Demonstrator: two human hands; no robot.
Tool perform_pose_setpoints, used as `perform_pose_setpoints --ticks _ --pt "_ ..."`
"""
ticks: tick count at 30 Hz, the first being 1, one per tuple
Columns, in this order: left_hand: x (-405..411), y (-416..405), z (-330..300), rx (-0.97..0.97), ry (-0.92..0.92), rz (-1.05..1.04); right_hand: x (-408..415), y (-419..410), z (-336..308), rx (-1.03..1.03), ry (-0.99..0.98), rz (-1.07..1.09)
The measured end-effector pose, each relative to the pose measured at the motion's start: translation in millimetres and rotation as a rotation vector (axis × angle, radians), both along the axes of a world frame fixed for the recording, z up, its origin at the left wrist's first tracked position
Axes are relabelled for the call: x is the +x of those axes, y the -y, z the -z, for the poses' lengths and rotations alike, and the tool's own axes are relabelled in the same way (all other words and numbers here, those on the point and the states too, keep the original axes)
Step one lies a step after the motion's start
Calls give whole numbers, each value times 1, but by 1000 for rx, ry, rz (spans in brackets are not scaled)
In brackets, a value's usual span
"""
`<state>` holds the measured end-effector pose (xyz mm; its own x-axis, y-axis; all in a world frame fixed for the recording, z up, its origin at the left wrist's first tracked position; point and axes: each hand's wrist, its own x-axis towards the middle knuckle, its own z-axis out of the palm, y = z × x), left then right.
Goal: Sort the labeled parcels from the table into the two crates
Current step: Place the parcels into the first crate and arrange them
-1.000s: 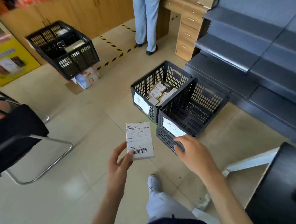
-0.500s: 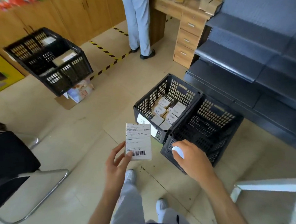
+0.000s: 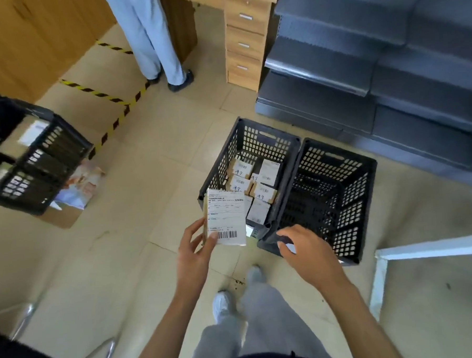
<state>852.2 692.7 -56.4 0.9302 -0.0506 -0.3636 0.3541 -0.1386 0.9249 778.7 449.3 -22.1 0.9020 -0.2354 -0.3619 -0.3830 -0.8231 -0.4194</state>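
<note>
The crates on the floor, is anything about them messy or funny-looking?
A little. The left crate holds a jumble of parcels lying at different angles, while the right crate beside it shows none. Small dark specks dot the floor near the person's feet. Nothing looks broken.

Bare forearms (image 3: 353,304) — grey trousers (image 3: 264,322), pale sneakers (image 3: 221,307)

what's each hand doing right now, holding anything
Left hand: holding the labeled parcel, barcode side up.
Right hand: fingers curled over the near rim of the right crate.
</note>
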Motion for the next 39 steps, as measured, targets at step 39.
perform_pose_setpoints --ticks 39 --pt "289 114 380 433 -430 377 215 58 281 98 -288 226"
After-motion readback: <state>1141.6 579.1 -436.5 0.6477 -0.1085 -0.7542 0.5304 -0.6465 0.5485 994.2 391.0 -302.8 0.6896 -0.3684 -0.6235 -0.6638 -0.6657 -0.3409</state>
